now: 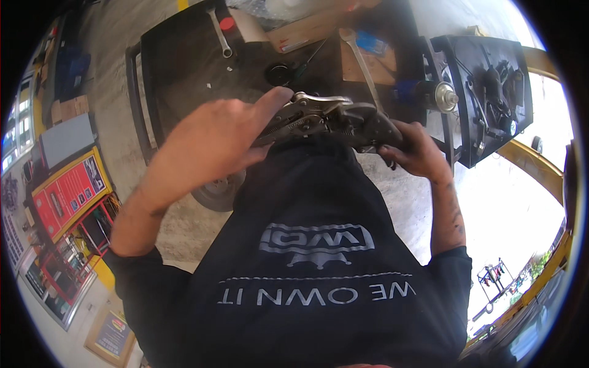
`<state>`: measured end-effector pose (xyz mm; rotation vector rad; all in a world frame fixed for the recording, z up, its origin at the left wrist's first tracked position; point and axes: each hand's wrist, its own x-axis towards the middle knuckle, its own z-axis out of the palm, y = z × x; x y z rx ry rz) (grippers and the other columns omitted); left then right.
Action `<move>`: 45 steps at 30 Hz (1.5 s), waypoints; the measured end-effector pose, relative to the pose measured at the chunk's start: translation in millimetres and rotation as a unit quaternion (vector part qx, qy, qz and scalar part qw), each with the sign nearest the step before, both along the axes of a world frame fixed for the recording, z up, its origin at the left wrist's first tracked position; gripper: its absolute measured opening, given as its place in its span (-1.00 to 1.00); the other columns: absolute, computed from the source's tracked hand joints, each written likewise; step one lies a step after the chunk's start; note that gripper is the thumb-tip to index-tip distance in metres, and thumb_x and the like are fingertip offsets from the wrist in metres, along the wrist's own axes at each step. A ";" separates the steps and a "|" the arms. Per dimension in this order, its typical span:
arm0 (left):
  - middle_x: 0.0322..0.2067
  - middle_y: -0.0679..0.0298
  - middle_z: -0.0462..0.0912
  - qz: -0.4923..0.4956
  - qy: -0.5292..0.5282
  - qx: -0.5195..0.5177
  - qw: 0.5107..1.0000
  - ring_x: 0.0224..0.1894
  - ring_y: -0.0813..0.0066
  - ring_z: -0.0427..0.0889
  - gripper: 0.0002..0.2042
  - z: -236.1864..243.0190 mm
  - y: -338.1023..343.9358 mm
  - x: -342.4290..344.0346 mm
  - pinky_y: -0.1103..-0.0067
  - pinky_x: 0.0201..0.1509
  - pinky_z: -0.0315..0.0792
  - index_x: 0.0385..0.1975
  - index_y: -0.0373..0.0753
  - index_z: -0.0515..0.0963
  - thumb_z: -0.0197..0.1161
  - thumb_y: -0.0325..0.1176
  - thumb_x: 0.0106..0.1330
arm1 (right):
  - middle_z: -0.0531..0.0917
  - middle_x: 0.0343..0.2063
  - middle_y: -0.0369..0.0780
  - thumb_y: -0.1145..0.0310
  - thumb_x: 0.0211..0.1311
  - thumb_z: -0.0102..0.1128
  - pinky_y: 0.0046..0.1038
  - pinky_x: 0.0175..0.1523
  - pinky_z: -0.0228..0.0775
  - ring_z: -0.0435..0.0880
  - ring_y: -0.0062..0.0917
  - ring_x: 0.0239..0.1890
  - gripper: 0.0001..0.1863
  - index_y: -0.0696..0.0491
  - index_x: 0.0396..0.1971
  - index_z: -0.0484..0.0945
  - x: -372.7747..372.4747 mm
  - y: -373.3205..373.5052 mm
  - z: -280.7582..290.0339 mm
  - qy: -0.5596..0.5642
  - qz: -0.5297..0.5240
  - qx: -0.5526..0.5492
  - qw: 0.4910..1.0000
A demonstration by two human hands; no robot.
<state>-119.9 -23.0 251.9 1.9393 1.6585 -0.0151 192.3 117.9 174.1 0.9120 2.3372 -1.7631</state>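
Just in front of my body, over the near edge of a black worktable (178, 55), I hold a dark, greasy metal assembly (325, 119). It has curved plates, small coil springs and a bright silver lever along its top; its exact kind I cannot make out. My left hand (211, 138) grips its left end, with the thumb and fingers on opposite sides. At the right end, my right hand (420, 150) has its fingers wrapped round a dark curved part. Parts of the assembly lie hidden behind the hands.
On the table are a combination wrench (221, 35), a larger wrench (363, 64), a red cap (227, 24), cardboard (307, 30) and a round black piece (278, 74). A spray can (444, 97) lies right, beside a tool-laden side tray (457, 122). A wheel (215, 195) shows below left.
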 end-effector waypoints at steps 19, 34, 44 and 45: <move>-0.37 -0.14 0.60 -0.051 -0.011 -0.178 0.983 -0.19 -0.15 0.61 -0.74 -24.4 43.8 25.0 0.17 -0.14 0.48 -0.09 -0.35 0.40 0.11 -0.29 0.38 | 0.71 -0.31 -0.27 0.41 -0.01 0.34 -0.41 -0.10 0.52 0.69 -0.42 -0.17 -0.82 0.03 -0.34 0.70 -94.2 -4.7 95.7 -0.216 0.347 0.563 0.718; -0.30 -0.38 0.55 0.352 -0.301 0.010 0.886 -0.13 -0.40 0.52 -0.70 -159.2 65.4 78.9 0.05 -0.01 0.38 -0.06 -0.51 0.23 -0.06 -0.33 0.46 | 0.53 -0.23 -0.15 0.28 0.00 0.27 -0.31 -0.08 0.25 0.46 -0.36 -0.09 -0.62 0.11 -0.14 0.57 -143.3 1.6 27.3 -0.378 0.131 0.665 0.631; -0.07 -0.42 0.45 0.391 -0.396 0.115 0.823 0.00 -0.42 0.44 -0.62 -194.1 60.8 111.9 0.06 0.09 0.31 0.14 -0.53 0.15 -0.07 -0.38 0.47 | 0.57 -0.17 0.08 0.45 0.08 0.24 -0.30 -0.20 0.60 0.70 -0.10 -0.21 -0.60 0.30 -0.10 0.39 -145.8 -6.2 9.9 -0.378 -0.037 0.439 0.814; -0.04 -0.40 0.45 0.380 -0.410 0.147 0.816 0.02 -0.39 0.44 -0.60 -196.0 58.8 114.2 0.08 0.11 0.30 0.17 -0.53 0.14 -0.08 -0.39 0.47 | 0.57 -0.17 0.08 0.45 0.08 0.24 -0.30 -0.20 0.60 0.70 -0.10 -0.21 -0.60 0.30 -0.10 0.39 -142.1 -8.2 7.4 -0.383 -0.042 0.438 0.812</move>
